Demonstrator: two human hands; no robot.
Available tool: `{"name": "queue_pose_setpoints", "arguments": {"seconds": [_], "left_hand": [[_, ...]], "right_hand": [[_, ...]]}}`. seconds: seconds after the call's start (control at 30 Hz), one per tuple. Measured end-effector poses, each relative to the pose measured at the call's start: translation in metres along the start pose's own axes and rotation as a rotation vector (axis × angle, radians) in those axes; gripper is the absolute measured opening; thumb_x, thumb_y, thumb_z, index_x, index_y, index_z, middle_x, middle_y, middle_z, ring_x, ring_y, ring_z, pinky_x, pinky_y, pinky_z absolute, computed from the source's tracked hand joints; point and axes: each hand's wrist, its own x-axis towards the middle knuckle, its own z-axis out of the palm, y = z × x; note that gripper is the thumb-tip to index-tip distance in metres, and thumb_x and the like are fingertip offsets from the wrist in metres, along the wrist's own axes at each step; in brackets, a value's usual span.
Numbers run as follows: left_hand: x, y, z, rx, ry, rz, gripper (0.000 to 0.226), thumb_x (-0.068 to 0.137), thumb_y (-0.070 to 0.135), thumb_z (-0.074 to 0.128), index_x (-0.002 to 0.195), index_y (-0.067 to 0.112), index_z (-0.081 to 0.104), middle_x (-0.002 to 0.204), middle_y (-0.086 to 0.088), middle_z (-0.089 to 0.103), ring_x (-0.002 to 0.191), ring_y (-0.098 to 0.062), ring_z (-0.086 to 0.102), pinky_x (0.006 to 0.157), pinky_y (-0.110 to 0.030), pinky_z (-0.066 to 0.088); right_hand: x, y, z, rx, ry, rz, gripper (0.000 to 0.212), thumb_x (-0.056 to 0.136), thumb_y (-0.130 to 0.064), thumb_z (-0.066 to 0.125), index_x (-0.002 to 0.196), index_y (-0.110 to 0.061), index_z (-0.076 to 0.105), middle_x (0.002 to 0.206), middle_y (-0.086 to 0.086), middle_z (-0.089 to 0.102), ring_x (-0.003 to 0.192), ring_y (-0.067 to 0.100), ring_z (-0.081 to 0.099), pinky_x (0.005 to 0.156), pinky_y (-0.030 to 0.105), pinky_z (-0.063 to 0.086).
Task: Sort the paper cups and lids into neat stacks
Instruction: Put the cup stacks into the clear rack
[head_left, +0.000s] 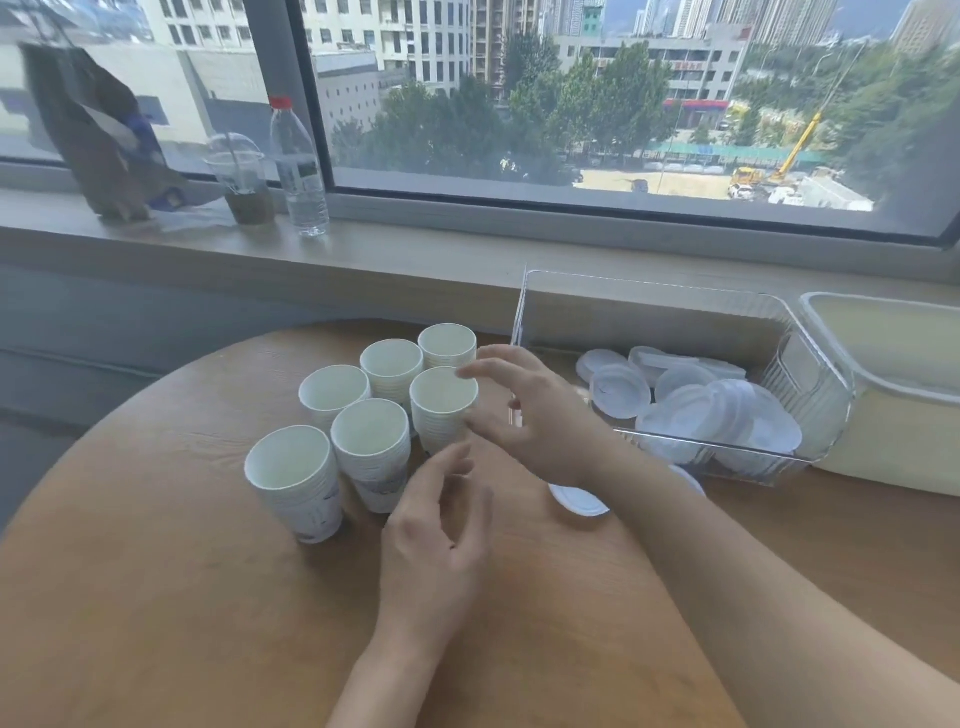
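Six cup stacks clustered on tabletop; lids in bin to their right; one lid on tabletop before bin.

We see a table of matt wood with a faint grain. The cups look like white paper, ribbed where their stacked rims show. The lids are translucent plastic with a soft sheen, lying in a clear, ribbed, glossy plastic bin. On the far sill, the bottle is clear, smooth plastic.
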Motion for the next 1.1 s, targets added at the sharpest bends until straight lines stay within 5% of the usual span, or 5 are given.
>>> {"name": "queue_pose_setpoints", "arguments": {"seconds": [0.47,0.6,0.8,0.93,1.1], "left_hand": [[-0.001,-0.017,-0.104,0.3,0.372,0.184,0.04,0.088,0.025,0.073,0.125,0.02,0.061,0.112,0.011,0.059,0.097,-0.019,0.06,0.09,-0.022,0.049],[0.007,-0.037,-0.109,0.344,0.375,0.079,0.077,0.081,0.023,0.089,0.146,0.02,0.048,0.136,0.001,0.053,0.126,-0.026,0.051,0.103,-0.055,0.049],[0.012,-0.061,-0.11,0.149,0.188,-0.169,0.106,0.074,0.025,0.094,0.156,0.044,0.03,0.144,0.013,0.055,0.117,0.011,0.056,0.095,-0.008,0.043],[0.017,-0.056,-0.114,0.122,0.227,-0.191,0.095,0.073,0.025,0.093,0.15,0.044,0.039,0.13,0.019,0.062,0.108,0.004,0.063,0.095,-0.036,0.056],[0.018,-0.015,-0.117,0.051,0.315,-0.024,0.089,0.071,0.055,0.082,0.149,0.043,0.041,0.128,0.031,0.059,0.106,-0.007,0.064,0.085,-0.024,0.051]], "right_hand": [[0.009,-0.01,0.062,0.059,0.117,0.128,0.079,0.08,-0.023,0.089,0.147,-0.03,0.049,0.146,-0.002,0.053,0.134,0.018,0.05,0.115,0.034,0.038],[0.01,-0.009,0.065,0.073,0.166,0.127,0.079,0.077,-0.02,0.089,0.146,-0.029,0.051,0.143,-0.002,0.056,0.13,0.018,0.053,0.111,0.034,0.041],[0.003,-0.007,0.059,0.119,0.192,0.096,0.082,0.078,-0.022,0.089,0.148,-0.031,0.047,0.145,-0.005,0.055,0.131,0.015,0.052,0.109,0.029,0.041],[-0.002,-0.009,0.048,0.158,0.21,0.084,0.085,0.077,-0.023,0.09,0.149,-0.031,0.047,0.146,-0.008,0.054,0.129,0.016,0.053,0.111,0.037,0.044],[-0.009,-0.012,0.028,0.212,0.244,0.046,0.087,0.077,-0.022,0.09,0.15,-0.034,0.045,0.145,-0.01,0.055,0.126,0.014,0.055,0.107,0.045,0.049]]}}
